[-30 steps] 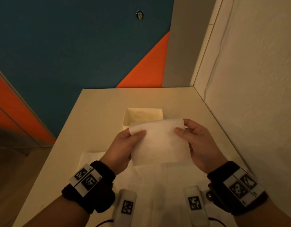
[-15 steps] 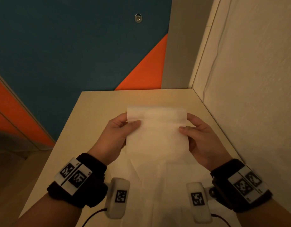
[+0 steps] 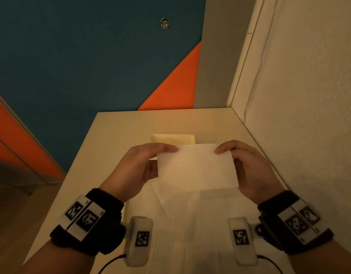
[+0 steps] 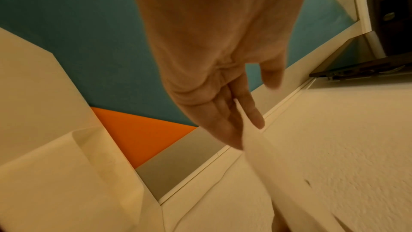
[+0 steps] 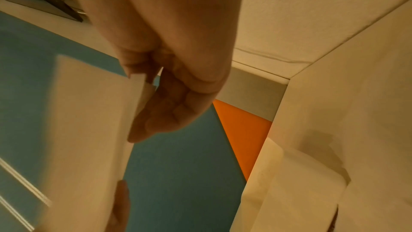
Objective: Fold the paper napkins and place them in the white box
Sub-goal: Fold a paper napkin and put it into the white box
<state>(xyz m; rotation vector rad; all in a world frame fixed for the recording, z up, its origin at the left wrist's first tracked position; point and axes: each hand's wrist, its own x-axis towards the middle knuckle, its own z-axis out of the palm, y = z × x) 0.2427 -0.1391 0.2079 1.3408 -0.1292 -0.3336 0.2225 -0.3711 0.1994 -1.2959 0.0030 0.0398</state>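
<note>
Where the head view looks down over the pale table (image 3: 115,147), a folded paper napkin (image 3: 196,167) is held up in the air between both hands, above the table and just in front of the white box (image 3: 171,139). The napkin is a plain white rectangle, wider than tall, its top edge straight and its surface smooth, with a soft warm cast from the dim light. Its lower edge hangs over more napkins (image 3: 190,214) that lie flat and unfolded on the table near the person. The left hand (image 3: 139,169) pinches the napkin's upper left corner, thumb on the near face and fingers behind it. The right hand (image 3: 249,171) pinches the upper right corner the same way. The two hands are apart, one at each short side of the sheet.

In the left wrist view the left hand (image 4: 214,70) shows its fingers (image 4: 249,108) stretched along the paper's edge, though motion blur makes the exact contact hard to read. In the right wrist view the right hand (image 5: 169,70) curls round the napkin (image 5: 89,130), and two layers of paper show slightly offset at the pinched corner, so the sheet is doubled. Only the far rim and part of the box's inside show past the napkin's top edge; what it holds cannot be told.
</note>
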